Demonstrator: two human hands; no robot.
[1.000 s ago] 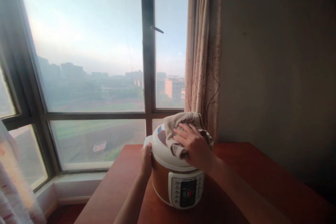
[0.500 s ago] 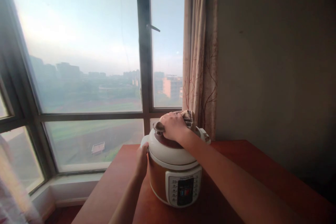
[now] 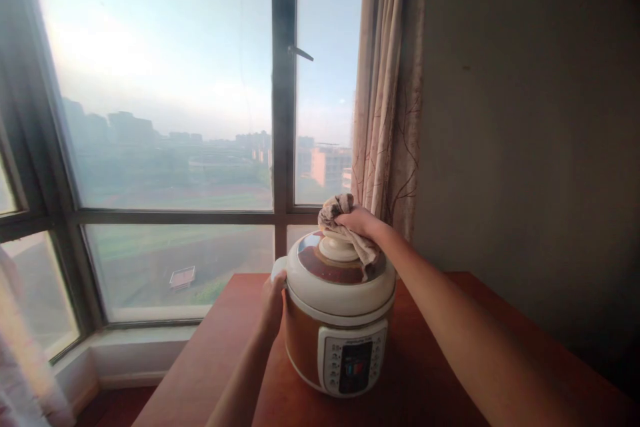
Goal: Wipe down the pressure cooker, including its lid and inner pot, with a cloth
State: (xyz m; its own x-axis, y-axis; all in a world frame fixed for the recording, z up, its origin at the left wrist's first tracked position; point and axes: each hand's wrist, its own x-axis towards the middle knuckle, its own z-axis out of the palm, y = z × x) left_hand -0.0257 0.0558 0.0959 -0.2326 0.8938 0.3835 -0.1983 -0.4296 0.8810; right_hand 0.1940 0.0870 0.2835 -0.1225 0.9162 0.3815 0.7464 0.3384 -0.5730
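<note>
A white and brown electric pressure cooker [image 3: 305, 337] stands upright on the reddish wooden table [image 3: 215, 347], its control panel [image 3: 354, 361] facing me. My left hand [image 3: 273, 300] is closed around the white side handle [image 3: 279, 268] at the cooker's left. On top, my right hand [image 3: 361, 221] grips a crumpled, dark-patterned beige cloth [image 3: 336, 210], pressed over the lid's round knob [image 3: 340, 248]. One end of the cloth hangs down across the right part of the brown lid top [image 3: 320, 265]. The fingers of my right hand are partly hidden by the cloth.
Behind the table is a large window [image 3: 165, 113] with a dark frame and a handle [image 3: 303, 53]. A beige curtain [image 3: 385, 93] hangs behind the cooker, with a plain wall [image 3: 520, 133] to the right. Sheer fabric [image 3: 30, 340] shows at the lower left.
My right hand has moved from low on the lid top up onto the knob, bringing the cloth with it. The brown lid top is now more exposed. My left hand stays on the handle.
</note>
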